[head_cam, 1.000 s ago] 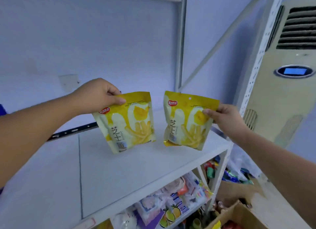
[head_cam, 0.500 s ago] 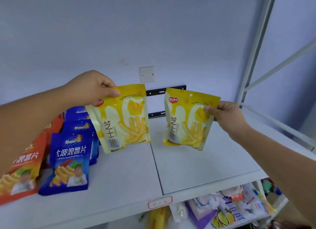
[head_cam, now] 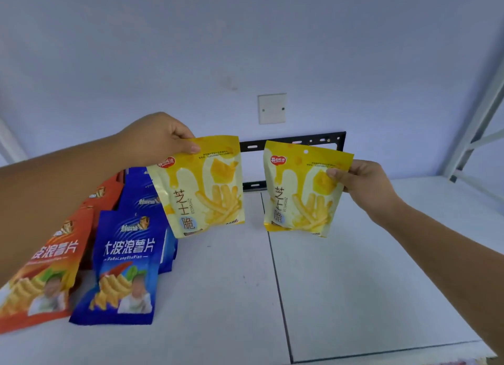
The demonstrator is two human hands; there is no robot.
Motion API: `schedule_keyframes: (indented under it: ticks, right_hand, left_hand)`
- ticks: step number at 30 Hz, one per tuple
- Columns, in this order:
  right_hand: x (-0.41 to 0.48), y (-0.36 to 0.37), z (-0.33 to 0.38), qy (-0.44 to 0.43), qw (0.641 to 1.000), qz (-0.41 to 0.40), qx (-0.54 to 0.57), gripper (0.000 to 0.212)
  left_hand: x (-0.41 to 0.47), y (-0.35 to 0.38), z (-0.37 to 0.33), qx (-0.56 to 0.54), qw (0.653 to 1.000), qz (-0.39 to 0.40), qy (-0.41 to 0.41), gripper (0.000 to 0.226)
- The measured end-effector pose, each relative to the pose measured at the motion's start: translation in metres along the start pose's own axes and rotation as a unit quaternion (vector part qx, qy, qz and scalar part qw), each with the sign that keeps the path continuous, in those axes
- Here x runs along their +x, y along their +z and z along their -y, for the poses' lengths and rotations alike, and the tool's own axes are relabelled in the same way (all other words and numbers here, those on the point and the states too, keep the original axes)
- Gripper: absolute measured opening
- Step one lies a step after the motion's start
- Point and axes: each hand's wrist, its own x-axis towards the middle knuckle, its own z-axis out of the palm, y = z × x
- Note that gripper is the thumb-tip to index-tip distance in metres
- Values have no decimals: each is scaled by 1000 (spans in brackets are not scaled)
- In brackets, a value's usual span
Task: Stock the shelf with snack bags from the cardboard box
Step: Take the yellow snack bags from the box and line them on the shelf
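Two yellow snack bags hang above the white shelf [head_cam: 354, 283]. My left hand [head_cam: 158, 141] pinches the top left corner of the left yellow bag [head_cam: 203, 187], which tilts slightly. My right hand [head_cam: 362, 184] pinches the upper right edge of the right yellow bag [head_cam: 300, 190], held upright. Both bags hover just above the shelf board, near its back. The cardboard box is out of view.
A row of blue snack bags [head_cam: 125, 266] and a row of orange snack bags [head_cam: 46, 272] stand on the shelf at left, close to the left yellow bag. A white wall plate [head_cam: 272, 108] and black bracket [head_cam: 294, 143] sit behind. A shelf upright [head_cam: 474, 119] stands at right.
My view has swung left along the shelf, bringing the blue and orange bags into sight. Both hands moved left with their yellow bags, still held in the air.
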Motion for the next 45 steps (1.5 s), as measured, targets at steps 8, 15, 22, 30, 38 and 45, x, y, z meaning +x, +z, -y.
schedule_keyframes:
  ticks: [8, 15, 22, 30, 38, 45]
  right_hand:
    - [62, 4, -39, 21, 999, 30, -19, 10]
    - [79, 14, -64, 37, 999, 33, -1, 9]
    - [83, 26, -70, 47, 999, 17, -8, 9]
    - [84, 43, -73, 47, 999, 8, -26, 9]
    - [91, 58, -73, 57, 997, -3, -42, 6]
    - [141, 78, -66, 60, 995, -8, -77, 11]
  left_hand:
    - [75, 28, 22, 10, 1000, 17, -20, 14]
    - [121, 58, 47, 16, 998, 44, -31, 19]
    - [158, 74, 67, 20, 997, 71, -10, 20]
    - [184, 88, 84, 11, 996, 91, 21, 21]
    - [202, 104, 105, 17, 998, 44, 44, 22]
    - [203, 105, 114, 24, 998, 11, 61, 29]
